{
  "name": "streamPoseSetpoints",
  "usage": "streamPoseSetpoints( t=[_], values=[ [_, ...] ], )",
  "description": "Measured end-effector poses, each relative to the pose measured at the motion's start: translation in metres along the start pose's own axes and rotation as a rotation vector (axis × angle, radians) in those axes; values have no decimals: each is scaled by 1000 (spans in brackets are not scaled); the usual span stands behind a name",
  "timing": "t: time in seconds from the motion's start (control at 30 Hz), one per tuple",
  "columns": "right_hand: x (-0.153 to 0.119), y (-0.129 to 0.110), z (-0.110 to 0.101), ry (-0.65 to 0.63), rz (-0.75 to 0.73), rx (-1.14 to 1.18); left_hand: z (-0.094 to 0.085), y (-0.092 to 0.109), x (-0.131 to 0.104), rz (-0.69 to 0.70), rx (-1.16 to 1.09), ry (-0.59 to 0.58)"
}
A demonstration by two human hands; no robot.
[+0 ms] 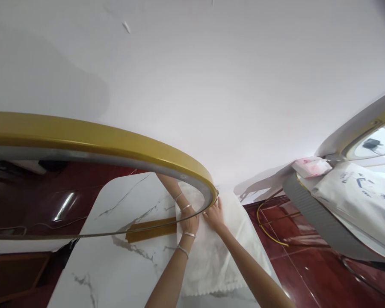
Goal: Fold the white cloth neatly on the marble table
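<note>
A large round mirror with a gold frame (115, 139) stands across the left and middle. Its right end rests near a white cloth (224, 256) on a white marbled table (115, 261). My left hand (190, 226), with two bracelets at the wrist, is at the mirror's lower edge over the cloth. Its fingers cannot be made out against the reflection. My right hand (214, 217) lies on the cloth beside the mirror's right end, fingers apart. The glass reflects my left arm and the tabletop.
A pale wall (244, 85) rises behind. At the right, another round mirror (356, 137) stands above a surface bearing a tissue pack (312, 167) and a printed white bag (362, 192). Red tiled floor (295, 265) and a gold curved rod (269, 233) lie between.
</note>
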State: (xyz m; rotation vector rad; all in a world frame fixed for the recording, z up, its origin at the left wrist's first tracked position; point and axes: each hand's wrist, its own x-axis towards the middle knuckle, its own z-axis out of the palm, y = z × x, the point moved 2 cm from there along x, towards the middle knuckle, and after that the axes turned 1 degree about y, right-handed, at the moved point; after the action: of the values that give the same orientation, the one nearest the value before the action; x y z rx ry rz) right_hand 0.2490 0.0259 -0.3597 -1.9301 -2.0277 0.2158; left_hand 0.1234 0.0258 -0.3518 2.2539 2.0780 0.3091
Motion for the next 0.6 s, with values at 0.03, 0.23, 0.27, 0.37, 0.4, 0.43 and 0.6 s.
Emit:
streamPoseSetpoints(
  t=[0.03, 0.23, 0.27, 0.37, 0.4, 0.43, 0.6],
  values=[
    [-3, 7, -3, 6, 14, -3, -2, 2, -5, 41, -10, -12],
    [-96, 52, -31, 128, 34, -54, -24, 15, -116, 360, -68, 48],
    [-117, 54, -33, 146, 5, -70, -25, 14, -138, 364, -57, 62],
    [-164, 52, -36, 153, -29, -105, -22, 12, -186, 346, -42, 85],
    [-169, 51, -35, 157, -27, -108, -21, 11, -193, 341, -42, 91],
    [-167, 50, -35, 162, -23, -107, -21, 11, -196, 336, -40, 88],
    [-89, 57, -32, 124, -8, -119, -21, 20, -150, 315, -38, 59]
  ],
)
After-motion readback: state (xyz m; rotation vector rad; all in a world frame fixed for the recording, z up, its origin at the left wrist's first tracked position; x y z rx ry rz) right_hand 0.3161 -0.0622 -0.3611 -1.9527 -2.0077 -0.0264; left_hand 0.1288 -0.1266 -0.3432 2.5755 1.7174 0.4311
